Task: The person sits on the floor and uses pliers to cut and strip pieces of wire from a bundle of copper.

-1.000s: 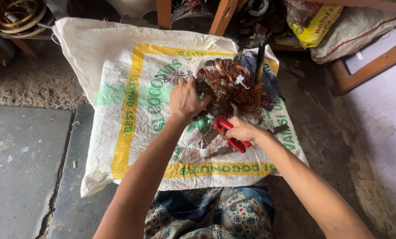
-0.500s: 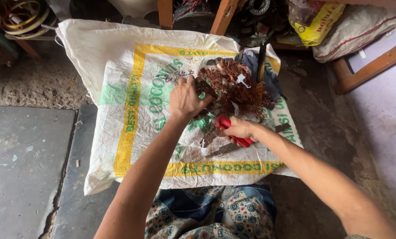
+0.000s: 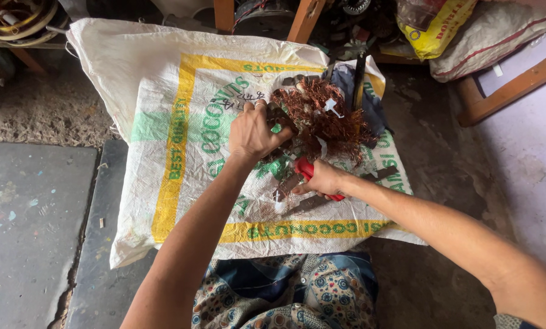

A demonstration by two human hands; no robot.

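Note:
A tangled mass of copper-brown wire (image 3: 324, 117) lies on a white woven sack (image 3: 163, 79) with yellow and green print, spread on the floor. My left hand (image 3: 256, 131) presses down on the left side of the wire mass, fingers curled over it. Just below the tangle, my right hand (image 3: 323, 180) is closed round the red handles of a cutting tool (image 3: 304, 167), whose jaws point up into the wire. Small scraps lie on the sack beneath the tool.
A dark blue cloth (image 3: 370, 97) and a black rod (image 3: 359, 79) lie behind the wire. Wooden legs (image 3: 306, 18), a yellow bag (image 3: 434, 27) and a grey sack (image 3: 492, 42) stand at the back. A wooden frame (image 3: 510, 91) is at the right. My patterned garment (image 3: 285, 292) shows below.
Both hands stay at the wire. My right hand with the red tool has shifted slightly up and left toward the tangle; the left hand keeps its grip.

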